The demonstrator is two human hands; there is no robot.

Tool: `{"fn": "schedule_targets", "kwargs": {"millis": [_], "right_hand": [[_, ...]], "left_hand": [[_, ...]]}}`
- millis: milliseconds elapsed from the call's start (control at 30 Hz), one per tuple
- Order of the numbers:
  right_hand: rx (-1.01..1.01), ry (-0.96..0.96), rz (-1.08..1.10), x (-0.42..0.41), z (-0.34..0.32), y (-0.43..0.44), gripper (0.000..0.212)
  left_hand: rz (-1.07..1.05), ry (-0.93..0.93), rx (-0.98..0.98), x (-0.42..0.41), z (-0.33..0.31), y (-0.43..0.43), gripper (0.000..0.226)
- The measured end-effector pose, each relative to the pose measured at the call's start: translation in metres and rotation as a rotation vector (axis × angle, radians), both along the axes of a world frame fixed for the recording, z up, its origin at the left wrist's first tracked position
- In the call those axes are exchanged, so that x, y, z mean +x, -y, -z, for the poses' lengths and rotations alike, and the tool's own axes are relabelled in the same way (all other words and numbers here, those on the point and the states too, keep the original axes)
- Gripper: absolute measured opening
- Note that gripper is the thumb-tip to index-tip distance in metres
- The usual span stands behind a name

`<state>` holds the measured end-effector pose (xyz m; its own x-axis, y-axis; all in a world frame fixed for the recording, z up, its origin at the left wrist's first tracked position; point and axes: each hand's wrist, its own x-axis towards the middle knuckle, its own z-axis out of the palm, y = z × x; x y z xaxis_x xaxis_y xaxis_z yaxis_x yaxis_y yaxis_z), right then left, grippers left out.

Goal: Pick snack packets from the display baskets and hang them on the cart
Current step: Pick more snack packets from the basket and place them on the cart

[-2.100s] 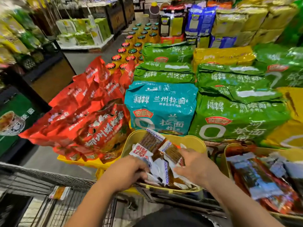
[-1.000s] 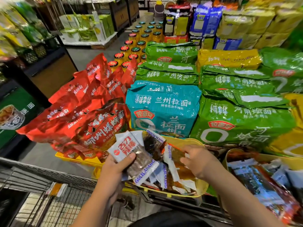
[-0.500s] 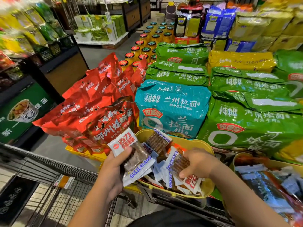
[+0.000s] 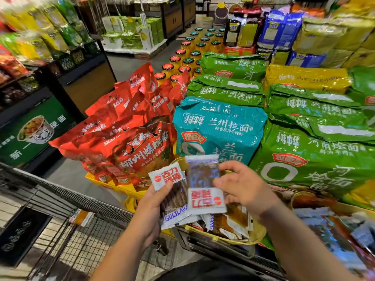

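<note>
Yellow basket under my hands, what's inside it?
Loose snack packets lie inside the yellow basket. Its far part is covered by the left hand, the right hand and their held packets.

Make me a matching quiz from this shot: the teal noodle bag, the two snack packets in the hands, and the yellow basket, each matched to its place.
1 teal noodle bag
2 GULILABANG packet
3 upside-down packet
4 yellow basket

A pinched by the right hand
B under the two held packets
C gripped in the left hand
D behind the basket

Pairs: 1-D, 2-C, 3-A, 4-B
</note>
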<state>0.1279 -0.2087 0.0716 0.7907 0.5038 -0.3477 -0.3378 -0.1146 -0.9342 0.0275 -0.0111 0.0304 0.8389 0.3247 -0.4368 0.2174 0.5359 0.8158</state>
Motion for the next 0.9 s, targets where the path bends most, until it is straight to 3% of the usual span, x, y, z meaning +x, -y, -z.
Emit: {"fn": "schedule_targets", "kwargs": {"millis": [100, 233, 333, 433, 633, 900], "right_hand": [[-0.089, 0.04, -0.042, -0.017, 0.017, -0.03, 0.031], [-0.196, 0.148, -0.206, -0.016, 0.031, -0.03, 0.013], [-0.573, 0.376, -0.175, 0.009, 0.048, -0.013, 0.012], [-0.821, 0.474, -0.195, 0.026, 0.061, -0.013, 0.035], [-0.699, 0.434, -0.244, 0.023, 0.076, -0.044, 0.014], [-0.268, 0.493, 0.112, 0.01, 0.06, -0.051, 0.023]], "left_hand": [[0.058, 0.005, 0.018, -0.002, 0.0, 0.003, 0.042], [0.067, 0.002, 0.154, -0.007, 0.001, -0.005, 0.05], [-0.007, -0.011, 0.107, -0.014, 0.002, -0.017, 0.045], [-0.049, -0.009, 0.065, -0.021, 0.004, -0.027, 0.044], [-0.081, -0.007, 0.0, -0.026, 0.001, -0.028, 0.038], [-0.14, -0.042, 0.073, -0.02, 0.004, -0.034, 0.036]]}}
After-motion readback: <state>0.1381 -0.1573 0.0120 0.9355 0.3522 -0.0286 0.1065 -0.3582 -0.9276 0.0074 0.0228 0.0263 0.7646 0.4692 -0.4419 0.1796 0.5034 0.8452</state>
